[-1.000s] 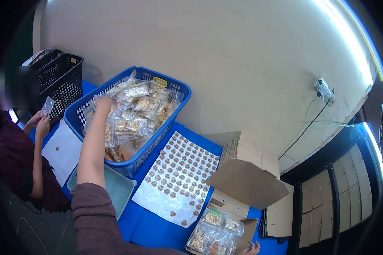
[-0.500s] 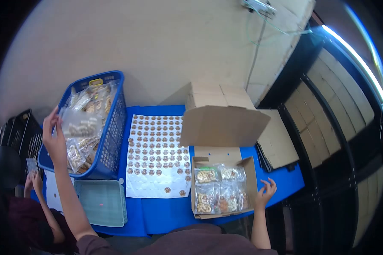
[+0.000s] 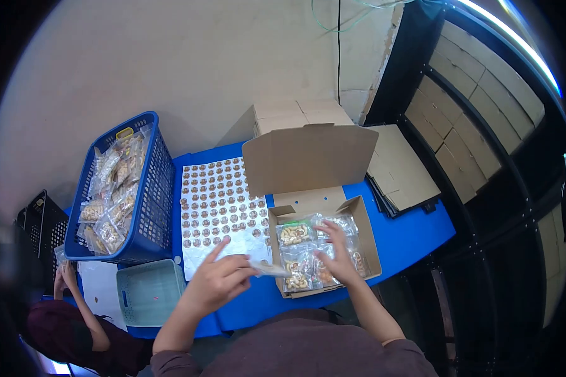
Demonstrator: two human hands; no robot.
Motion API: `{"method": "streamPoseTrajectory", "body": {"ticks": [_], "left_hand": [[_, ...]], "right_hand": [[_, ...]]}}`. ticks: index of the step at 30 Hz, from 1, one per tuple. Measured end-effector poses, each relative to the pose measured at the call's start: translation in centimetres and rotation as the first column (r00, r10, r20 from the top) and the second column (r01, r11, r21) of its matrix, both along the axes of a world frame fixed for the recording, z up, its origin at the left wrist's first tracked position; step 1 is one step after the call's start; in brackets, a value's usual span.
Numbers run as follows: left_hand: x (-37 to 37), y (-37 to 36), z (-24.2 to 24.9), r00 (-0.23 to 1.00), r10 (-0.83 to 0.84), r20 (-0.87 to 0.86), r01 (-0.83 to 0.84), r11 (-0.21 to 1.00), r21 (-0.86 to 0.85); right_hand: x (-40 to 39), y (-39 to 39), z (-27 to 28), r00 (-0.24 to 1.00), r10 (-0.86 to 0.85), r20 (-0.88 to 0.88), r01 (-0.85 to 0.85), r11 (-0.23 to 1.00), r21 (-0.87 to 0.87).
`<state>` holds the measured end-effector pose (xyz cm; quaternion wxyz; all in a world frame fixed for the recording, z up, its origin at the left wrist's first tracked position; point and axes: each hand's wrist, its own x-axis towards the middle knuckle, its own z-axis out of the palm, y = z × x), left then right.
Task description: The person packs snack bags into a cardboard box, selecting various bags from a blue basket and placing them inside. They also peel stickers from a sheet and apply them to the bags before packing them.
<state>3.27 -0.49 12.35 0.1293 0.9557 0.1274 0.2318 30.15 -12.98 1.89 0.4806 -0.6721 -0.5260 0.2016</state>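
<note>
My left hand is closed, pinching a small clear plastic bag in front of the sticker sheet, near the left side of an open cardboard box. Seen nearly edge-on, the bag reaches toward the box. Inside the box lie several clear bags of pale, nut-like pieces, one with a green strip. My right hand hovers over these bags with its fingers apart and nothing in them. The raised box lid stands behind.
At the left stands a blue basket full of similar bags, with a pale green tray before it. Beyond the box are stacked cartons and flat cardboard. A co-worker's hands hold something at far left.
My left hand has carried the bag from the blue basket rightward to the box. My right hand has moved from beside the box to above its bags. The view has shifted.
</note>
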Motion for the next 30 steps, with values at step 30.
{"method": "streamPoseTrajectory", "body": {"ticks": [30], "left_hand": [[-2.9, -5.6, -14.0, 0.794, 0.606, 0.049, -0.446, 0.634, -0.632]], "right_hand": [[-2.3, 0.3, -7.5, 0.994, 0.08, -0.078, -0.103, 0.926, -0.363]]}}
